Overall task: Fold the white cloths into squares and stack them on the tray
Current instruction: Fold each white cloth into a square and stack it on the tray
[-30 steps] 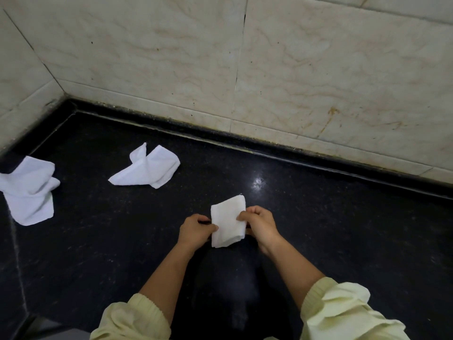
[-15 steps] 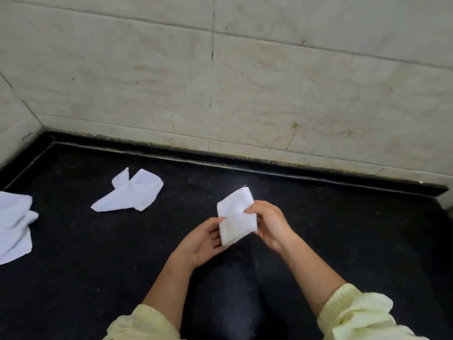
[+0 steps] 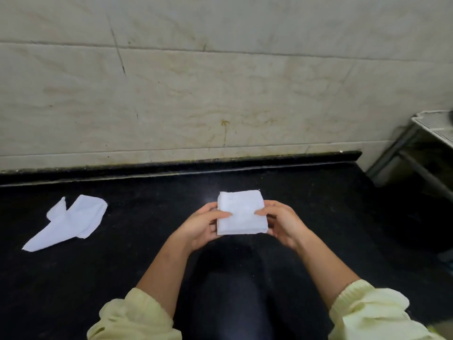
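- both hands are on the folded cloth (image 3: 241, 212), a neat white square held up over the black counter (image 3: 147, 241)
- left hand (image 3: 201, 225) and right hand (image 3: 284, 223) each pinch a side, thumb on top
- another unfolded cloth (image 3: 69, 220) lies crumpled off to the left

Counter: black speckled stone countertop (image 3: 331, 229), spread before me.
Wall: cream veined tiles (image 3: 220, 94) with dark grout lines, rising behind the counter.
Rack: grey metal wire shelf (image 3: 431, 136), far to my right.
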A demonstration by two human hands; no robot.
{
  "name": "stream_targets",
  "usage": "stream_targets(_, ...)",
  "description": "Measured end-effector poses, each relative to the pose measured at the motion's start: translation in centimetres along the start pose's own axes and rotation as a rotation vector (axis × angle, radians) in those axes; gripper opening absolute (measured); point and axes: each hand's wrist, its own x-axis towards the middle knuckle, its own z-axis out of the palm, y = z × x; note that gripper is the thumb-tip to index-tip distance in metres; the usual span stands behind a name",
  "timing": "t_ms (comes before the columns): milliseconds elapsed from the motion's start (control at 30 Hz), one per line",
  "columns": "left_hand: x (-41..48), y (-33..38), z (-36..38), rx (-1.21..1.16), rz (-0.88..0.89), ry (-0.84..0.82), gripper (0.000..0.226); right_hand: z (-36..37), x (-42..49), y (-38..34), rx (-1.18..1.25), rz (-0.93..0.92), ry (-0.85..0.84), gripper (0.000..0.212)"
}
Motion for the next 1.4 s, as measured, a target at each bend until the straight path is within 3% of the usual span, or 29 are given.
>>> stream_targets(200, 0.9, 0.1, 8.9, 0.116, 0.028, -0.042, 0.029, -8.2, -3.1, -2.5, 0.015, -0.075, 0.047, 0.034)
stream_targets(633, 4.4, -4.4, 35.7, 0.339, 0.075, -0.149, 0.016, -34.1, -10.2, -9.3, -0.017, -0.220, 0.193, 0.035)
stream_targets(1233, 14.2, 0.3, 62.0, 0.400, 0.161, -0.364, 0.012, -56.2, -11.6, -23.4, 0.091, -0.376, 0.380, 0.028)
stream_targets(1400, 17.6, 1.2, 67.6, 0.408, 0.156, -0.373, 0.025, -61.3, -9.9, -26.5, 0.121, -0.390, 0.420, 0.021)
